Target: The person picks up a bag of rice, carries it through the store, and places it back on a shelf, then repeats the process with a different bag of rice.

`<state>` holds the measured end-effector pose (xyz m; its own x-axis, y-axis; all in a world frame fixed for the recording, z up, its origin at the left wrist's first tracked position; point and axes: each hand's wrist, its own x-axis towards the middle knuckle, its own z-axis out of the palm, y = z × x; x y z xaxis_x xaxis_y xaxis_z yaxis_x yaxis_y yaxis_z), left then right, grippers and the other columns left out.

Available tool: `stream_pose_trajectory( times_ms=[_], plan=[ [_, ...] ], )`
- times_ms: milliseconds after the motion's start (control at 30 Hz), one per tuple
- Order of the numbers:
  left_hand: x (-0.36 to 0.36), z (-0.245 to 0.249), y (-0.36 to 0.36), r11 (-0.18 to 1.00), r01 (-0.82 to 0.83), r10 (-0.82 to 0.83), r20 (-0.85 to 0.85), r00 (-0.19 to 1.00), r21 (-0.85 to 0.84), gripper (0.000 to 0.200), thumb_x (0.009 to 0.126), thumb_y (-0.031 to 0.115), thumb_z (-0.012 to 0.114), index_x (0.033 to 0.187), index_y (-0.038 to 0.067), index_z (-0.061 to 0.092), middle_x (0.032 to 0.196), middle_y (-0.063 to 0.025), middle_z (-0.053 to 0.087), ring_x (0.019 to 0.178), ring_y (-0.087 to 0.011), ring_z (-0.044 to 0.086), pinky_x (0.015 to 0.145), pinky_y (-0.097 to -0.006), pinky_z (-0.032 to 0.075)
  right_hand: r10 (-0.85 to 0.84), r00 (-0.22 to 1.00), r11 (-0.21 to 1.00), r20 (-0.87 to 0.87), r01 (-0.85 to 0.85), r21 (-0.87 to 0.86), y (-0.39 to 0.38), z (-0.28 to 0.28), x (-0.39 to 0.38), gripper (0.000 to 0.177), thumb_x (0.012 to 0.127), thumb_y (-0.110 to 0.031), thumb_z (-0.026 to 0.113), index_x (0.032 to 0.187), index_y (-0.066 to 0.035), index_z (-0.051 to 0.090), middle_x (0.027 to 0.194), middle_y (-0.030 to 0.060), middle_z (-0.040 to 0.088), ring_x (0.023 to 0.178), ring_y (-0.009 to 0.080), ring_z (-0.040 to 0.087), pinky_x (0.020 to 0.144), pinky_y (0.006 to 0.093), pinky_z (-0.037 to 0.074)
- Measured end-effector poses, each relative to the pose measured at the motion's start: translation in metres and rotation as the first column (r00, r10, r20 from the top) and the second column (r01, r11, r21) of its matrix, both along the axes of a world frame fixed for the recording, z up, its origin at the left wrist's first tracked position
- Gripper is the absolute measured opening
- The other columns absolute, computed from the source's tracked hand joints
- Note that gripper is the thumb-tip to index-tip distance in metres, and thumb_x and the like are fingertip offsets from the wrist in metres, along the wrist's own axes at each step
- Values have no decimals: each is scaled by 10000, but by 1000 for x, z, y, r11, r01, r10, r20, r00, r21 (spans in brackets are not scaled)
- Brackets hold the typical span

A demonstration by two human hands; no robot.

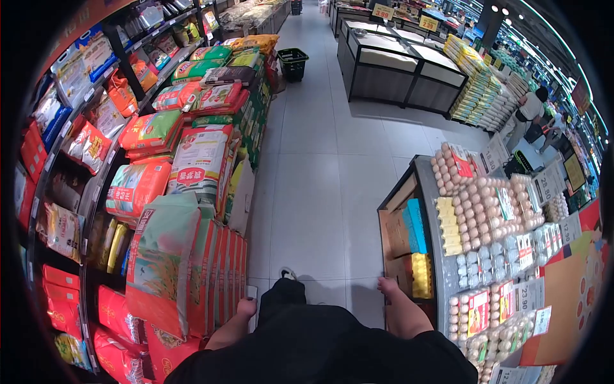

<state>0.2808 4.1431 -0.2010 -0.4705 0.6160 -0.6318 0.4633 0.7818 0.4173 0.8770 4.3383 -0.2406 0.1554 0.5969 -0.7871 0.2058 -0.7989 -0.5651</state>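
My left hand (pixel 246 307) hangs low beside a stack of large red and green rice bags (pixel 163 256). Its fingers are curled, and a thin pale edge (pixel 252 293) shows next to them; what it belongs to cannot be made out. My right hand (pixel 386 286) hangs on the other side, close to the open side of an egg stand (pixel 441 281). Those fingers look closed, with nothing visible in them. On the stand lie clear-wrapped egg packs (pixel 489 214), and inside it are blue trays (pixel 416 225) and yellow trays (pixel 421 275).
A tiled aisle (pixel 307 192) runs ahead between shelves (pixel 96 147) on the left and stands on the right. A dark shopping basket (pixel 293 64) sits on the floor. Farther on are display bins (pixel 396 70), stacked sacks (pixel 476 83) and a person (pixel 529 109).
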Motion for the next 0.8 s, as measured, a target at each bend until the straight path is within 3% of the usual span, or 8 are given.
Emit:
stream_pose_trajectory(
  times_ms=[100, 267, 333, 400, 500, 567, 667, 800],
  plan=[
    [5, -9, 61, 992, 72, -74, -13, 997, -102, 489, 867, 361, 567, 1181, 4, 683, 1215, -235, 657, 1178, -360, 613, 1031, -416, 470, 21, 997, 1000, -76, -19, 23, 72, -11, -23, 276, 935, -252, 612, 1114, -46, 652, 756, 30, 601, 621, 162, 603, 541, 298, 475],
    [-31, -27, 170, 925, 270, -256, 86, 963, -267, 516, 881, 406, 556, 1169, -4, 683, 1247, -237, 638, 1218, -376, 581, 1052, -424, 448, 173, 977, 985, 128, -174, -2, 134, 11, -79, 383, 900, -305, 652, 1166, -29, 660, 832, 61, 660, 747, 168, 649, 604, 310, 509],
    [-55, -44, 221, 886, 339, -318, 119, 941, -317, 532, 891, 427, 554, 1159, -14, 683, 1254, -237, 634, 1218, -382, 578, 1052, -428, 446, 382, 888, 924, 255, -367, -106, 149, 17, -86, 421, 887, -370, 655, 1149, -43, 694, 925, 102, 703, 793, 202, 675, 680, 352, 536],
    [-75, -23, 276, 874, 371, -354, 113, 928, -314, 542, 904, 439, 547, 1166, -17, 678, 1250, -243, 633, 1216, -382, 578, 1046, -435, 447, 693, 576, 694, 435, -696, -185, 162, -7, -69, 442, 894, -429, 622, 1112, -58, 724, 977, 127, 720, 823, 231, 690, 730, 389, 540],
    [-124, -39, 377, 909, 351, -341, 83, 936, -224, 533, 904, 425, 547, 1174, -17, 674, 1239, -247, 637, 1211, -382, 582, 1041, -437, 449, 708, 619, 706, 340, -617, -348, 222, 32, -84, 454, 911, -471, 588, 1028, -56, 734, 967, 130, 721, 806, 244, 690, 753, 415, 536],
    [-152, -32, 441, 950, 280, -275, 56, 960, -137, 525, 902, 416, 549, 1170, -17, 675, 1228, -247, 642, 1199, -382, 589, 1037, -437, 453, 701, 569, 709, 430, -622, -333, 248, -29, -58, 454, 918, -476, 583, 972, -51, 734, 974, 129, 719, 790, 234, 687, 738, 398, 537],
    [-185, -28, 523, 988, 153, -151, 51, 987, -30, 500, 893, 407, 554, 1122, -14, 699, 1210, -244, 651, 1170, -386, 604, 1029, -431, 463, 317, 910, 932, 269, -245, -268, 319, -4, -96, 403, 917, -387, 641, 1078, -19, 678, 967, 100, 702, 803, 226, 680, 688, 371, 527],
    [-184, 21, 612, 986, 167, -167, -3, 986, 4, 504, 892, 411, 570, 1162, 1, 685, 1224, -241, 646, 1177, -384, 599, 1032, -428, 463, 302, 939, 947, 163, -276, -166, 426, 3, -158, 445, 920, -352, 645, 1191, 0, 626, 1028, 95, 681, 861, 228, 681, 686, 375, 524]
  ],
)
